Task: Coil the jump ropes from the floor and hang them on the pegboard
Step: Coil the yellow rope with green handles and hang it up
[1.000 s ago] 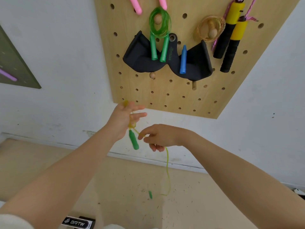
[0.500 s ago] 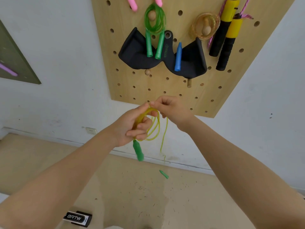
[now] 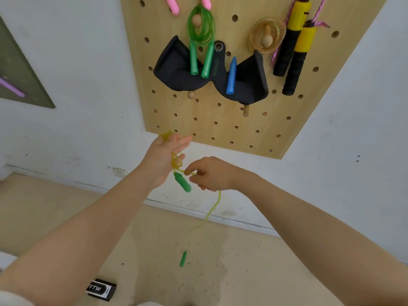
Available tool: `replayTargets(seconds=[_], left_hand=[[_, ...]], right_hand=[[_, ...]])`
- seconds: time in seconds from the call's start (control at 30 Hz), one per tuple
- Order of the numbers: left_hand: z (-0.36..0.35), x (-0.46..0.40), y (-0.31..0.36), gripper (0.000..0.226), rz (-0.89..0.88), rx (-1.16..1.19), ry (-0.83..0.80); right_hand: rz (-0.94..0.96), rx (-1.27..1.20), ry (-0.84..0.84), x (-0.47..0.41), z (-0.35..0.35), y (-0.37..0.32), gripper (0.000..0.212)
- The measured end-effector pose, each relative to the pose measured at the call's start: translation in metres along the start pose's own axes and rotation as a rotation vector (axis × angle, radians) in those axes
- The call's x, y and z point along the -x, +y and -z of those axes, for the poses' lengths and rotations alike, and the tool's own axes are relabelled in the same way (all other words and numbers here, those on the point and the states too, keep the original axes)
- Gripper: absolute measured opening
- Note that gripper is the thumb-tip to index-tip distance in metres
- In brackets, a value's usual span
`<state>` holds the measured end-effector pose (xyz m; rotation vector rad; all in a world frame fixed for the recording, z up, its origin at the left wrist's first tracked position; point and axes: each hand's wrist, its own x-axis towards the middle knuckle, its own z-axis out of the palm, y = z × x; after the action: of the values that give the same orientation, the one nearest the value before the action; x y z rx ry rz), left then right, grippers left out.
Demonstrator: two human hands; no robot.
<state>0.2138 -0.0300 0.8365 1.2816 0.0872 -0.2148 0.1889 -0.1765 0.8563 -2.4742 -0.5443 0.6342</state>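
A yellow-green jump rope (image 3: 215,204) is wound in loops around my left hand (image 3: 163,160), which is held up below the pegboard (image 3: 220,124) with its fingers straight. One green handle (image 3: 182,183) hangs under that palm. My right hand (image 3: 212,175) pinches the rope just right of this handle. From there the rope trails down to the second green handle (image 3: 183,259), which dangles above the floor.
On the pegboard hang a coiled green rope (image 3: 201,27), an orange coil (image 3: 267,38), black-and-yellow handles (image 3: 293,51), a black pouch (image 3: 176,74) and a blue handle (image 3: 231,76). Bare pegs (image 3: 191,94) stick out lower down. A black labelled object (image 3: 100,290) lies on the floor.
My right hand has dropped from the left hand's fingertips to below the palm and pinches the rope there. The left hand's fingers have straightened. The loose handle hangs lower.
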Motion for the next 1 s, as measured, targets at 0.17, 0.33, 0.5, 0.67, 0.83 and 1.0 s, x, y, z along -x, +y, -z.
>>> replayTargets(seconds=[0.17, 0.33, 0.5, 0.67, 0.83, 1.0], left_hand=[[0.005, 0.01, -0.01, 0.025, 0.045, -0.534, -0.02], [-0.004, 0.038, 0.002, 0.059, 0.181, -0.143, -0.412], [-0.017, 0.048, 0.023, 0.053, 0.123, 0.195, -0.493], [-0.008, 0.023, 0.012, 0.025, -0.071, 0.115, -0.097], [0.002, 0.004, -0.01, 0.025, -0.008, -0.295, 0.035], [0.002, 0.014, -0.013, 0.034, 0.121, -0.403, -0.108]], right_hand=[[0.175, -0.191, 0.092, 0.015, 0.023, -0.014, 0.014], [0.162, -0.445, 0.474, 0.007, 0.038, 0.004, 0.02], [0.084, -0.568, 0.396, -0.009, 0.012, 0.024, 0.028], [0.044, -0.215, 0.107, -0.005, -0.002, 0.014, 0.022], [0.086, -0.035, -0.108, 0.008, 0.012, -0.002, 0.024], [0.175, -0.154, 0.201, 0.009, 0.041, -0.002, 0.021]])
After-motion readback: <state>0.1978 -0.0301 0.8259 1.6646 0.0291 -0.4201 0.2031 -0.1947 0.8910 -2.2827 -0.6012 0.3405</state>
